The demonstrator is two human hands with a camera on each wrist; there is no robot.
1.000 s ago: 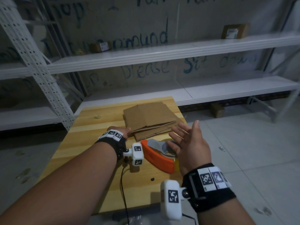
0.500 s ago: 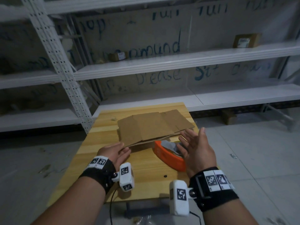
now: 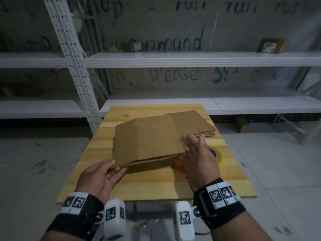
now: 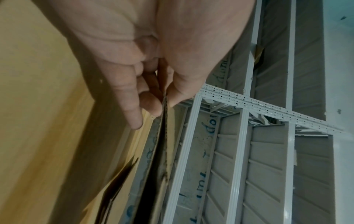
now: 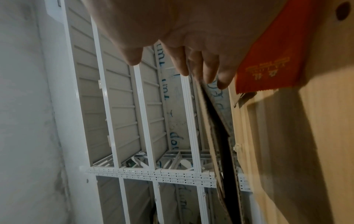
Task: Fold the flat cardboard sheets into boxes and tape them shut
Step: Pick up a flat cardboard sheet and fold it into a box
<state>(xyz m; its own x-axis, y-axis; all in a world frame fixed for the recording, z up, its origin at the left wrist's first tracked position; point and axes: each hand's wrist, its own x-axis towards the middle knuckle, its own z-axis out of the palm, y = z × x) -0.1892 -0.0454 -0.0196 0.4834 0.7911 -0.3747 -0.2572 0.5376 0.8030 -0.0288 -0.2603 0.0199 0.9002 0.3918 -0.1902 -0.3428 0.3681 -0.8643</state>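
Cardboard, 1 flat sheet (image 3: 147,140), lifted off the stack (image 3: 199,126) at the far right of the wooden table (image 3: 156,185). Near edge raised and tilted toward the person; far edge low over the stack. Long axis runs left to right across the table.

Left hand (image 3: 99,178): pinches the sheet's near-left corner, thumb on top, fingers (image 4: 151,106) curled under, clear in the left wrist view.

Right hand (image 3: 198,157): fingers straight and spread, tips (image 5: 210,72) against the sheet's right edge; not curled round it. Hand sits over the orange tape dispenser (image 3: 178,163), with the tape roll (image 3: 218,154) just beside it near the right edge.

Judgement: sheet spans between both hands, 1 at each end of the long axis, so opening it into a tube likely means pushing the 2 ends toward each other. The right hand needs a proper hold first.
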